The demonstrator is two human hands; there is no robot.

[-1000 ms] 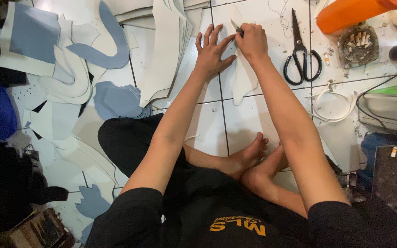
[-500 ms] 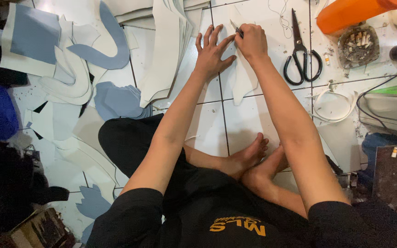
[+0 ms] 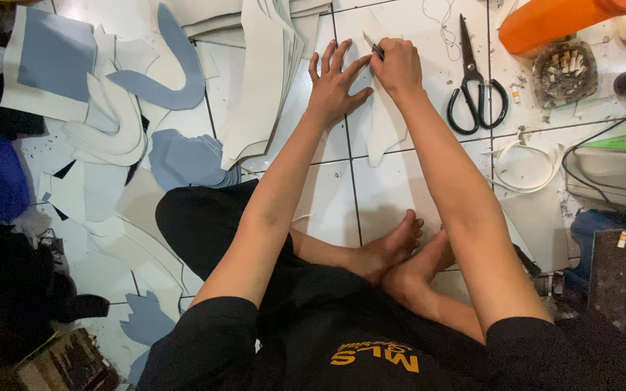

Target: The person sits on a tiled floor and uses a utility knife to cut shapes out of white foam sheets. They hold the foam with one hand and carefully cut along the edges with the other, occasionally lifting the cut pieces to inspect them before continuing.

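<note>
The left hand [image 3: 336,85] lies flat with fingers spread wide, pinning a white cut piece [image 3: 384,129] to the tiled floor [image 3: 327,203]. Just to its right, the right hand [image 3: 398,66] is closed around a small dark marking or cutting tool [image 3: 377,51], its tip at the piece's upper edge. This looks like tracing or trimming; the line likely calls for steady pressure. Black scissors [image 3: 476,87] lie farther right.

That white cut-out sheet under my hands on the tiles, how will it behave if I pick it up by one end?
The white sheet looks thin and flat, so probably light and bendy, drooping rather than staying stiff. On glossy tile it may slide; the left hand pins it, perhaps for that reason.
</note>
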